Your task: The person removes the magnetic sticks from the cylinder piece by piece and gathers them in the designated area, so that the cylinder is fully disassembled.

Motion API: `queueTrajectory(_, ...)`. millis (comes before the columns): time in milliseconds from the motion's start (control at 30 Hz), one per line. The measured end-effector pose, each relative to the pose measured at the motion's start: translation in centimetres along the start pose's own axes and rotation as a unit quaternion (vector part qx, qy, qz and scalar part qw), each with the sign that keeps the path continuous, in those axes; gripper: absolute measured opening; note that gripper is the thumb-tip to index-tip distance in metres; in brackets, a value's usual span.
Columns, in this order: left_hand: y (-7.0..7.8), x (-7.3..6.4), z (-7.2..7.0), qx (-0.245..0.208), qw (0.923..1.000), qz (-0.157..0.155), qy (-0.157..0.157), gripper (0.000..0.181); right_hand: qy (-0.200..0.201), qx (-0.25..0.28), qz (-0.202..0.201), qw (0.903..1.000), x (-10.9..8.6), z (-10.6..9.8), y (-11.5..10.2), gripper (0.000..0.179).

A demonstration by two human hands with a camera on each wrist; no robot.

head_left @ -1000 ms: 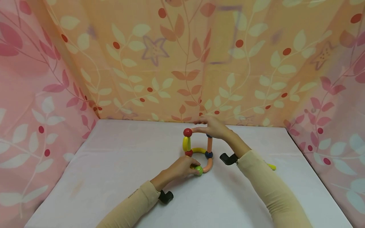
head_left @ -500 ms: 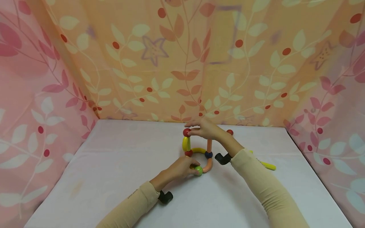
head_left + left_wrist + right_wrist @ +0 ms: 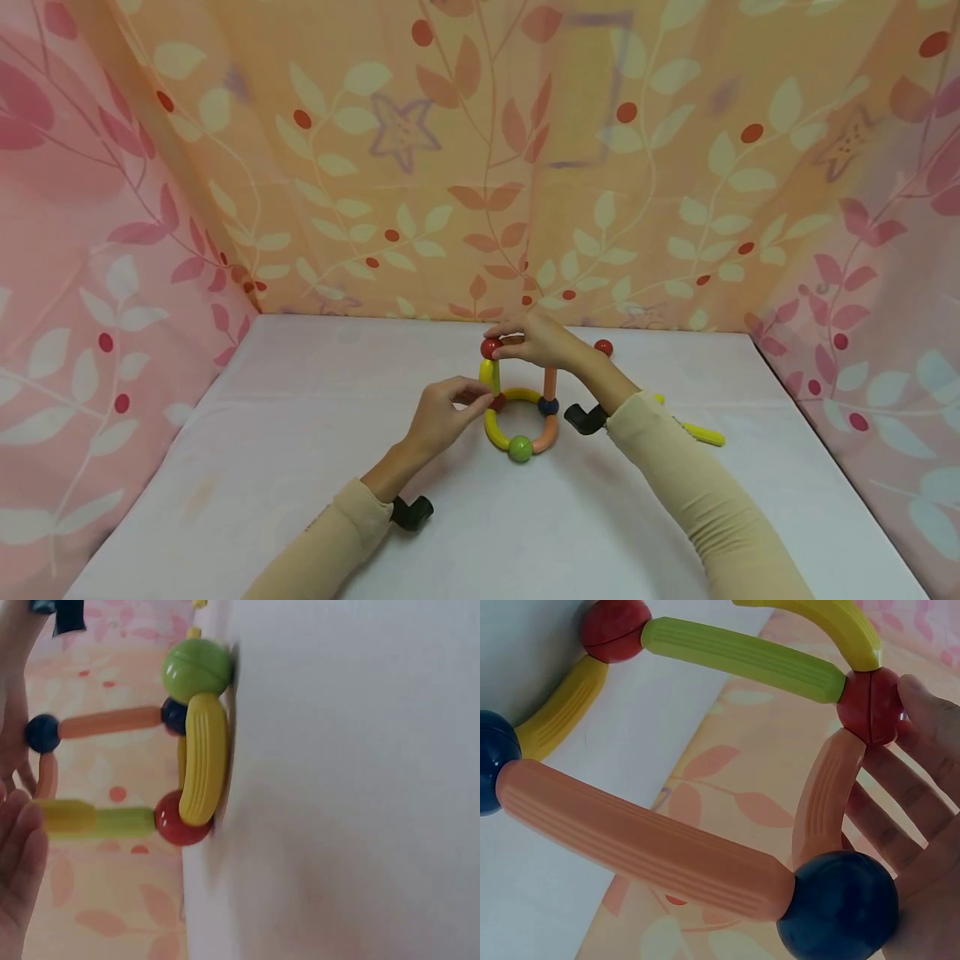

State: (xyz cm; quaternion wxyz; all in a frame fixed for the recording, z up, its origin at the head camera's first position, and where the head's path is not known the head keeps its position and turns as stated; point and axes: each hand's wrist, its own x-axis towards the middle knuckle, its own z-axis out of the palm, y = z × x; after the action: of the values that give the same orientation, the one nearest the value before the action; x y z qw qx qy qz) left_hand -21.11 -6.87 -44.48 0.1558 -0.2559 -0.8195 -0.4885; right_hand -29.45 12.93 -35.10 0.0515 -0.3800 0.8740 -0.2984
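A magnetic ball-and-stick frame stands on the table: its base ring joins a green ball [image 3: 521, 449], a lower red ball [image 3: 182, 818], a dark blue ball [image 3: 548, 407] and curved sticks. A green straight stick [image 3: 742, 658] and an orange straight stick [image 3: 645, 840] rise from it. At the green stick's top, my right hand [image 3: 542, 340] pinches the upper red ball [image 3: 871, 706], which also bears a curved yellow stick [image 3: 487, 373] and a curved orange stick [image 3: 829, 795]. My left hand [image 3: 442, 417], fingers extended, has its fingertips right at the hanging yellow stick.
Behind my right forearm lie a loose red ball [image 3: 603, 347] and a yellow stick [image 3: 705, 434]. Patterned cloth walls [image 3: 405, 208] enclose the white table [image 3: 300, 400] at the back and sides. Black wrist cameras [image 3: 587, 418] stick out from both sleeves.
My left hand has let go of the green ball and moved up and left to the yellow stick. My right hand has moved left and closed its fingers on the upper red ball.
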Motion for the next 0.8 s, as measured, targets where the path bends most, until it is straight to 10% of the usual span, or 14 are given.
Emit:
queueTrajectory(300,-0.5,0.5,-0.2,-0.021,0.9906,-0.061,0.12,0.022,0.005,-0.001,-0.007,1.0,-0.1,0.1,-0.1,0.034)
queueTrajectory(800,-0.5,1.0,1.6,-0.088,0.9815,-0.14,0.097,0.039,0.012,-0.019,-0.013,0.9997,-0.1,0.2,-0.2,0.03)
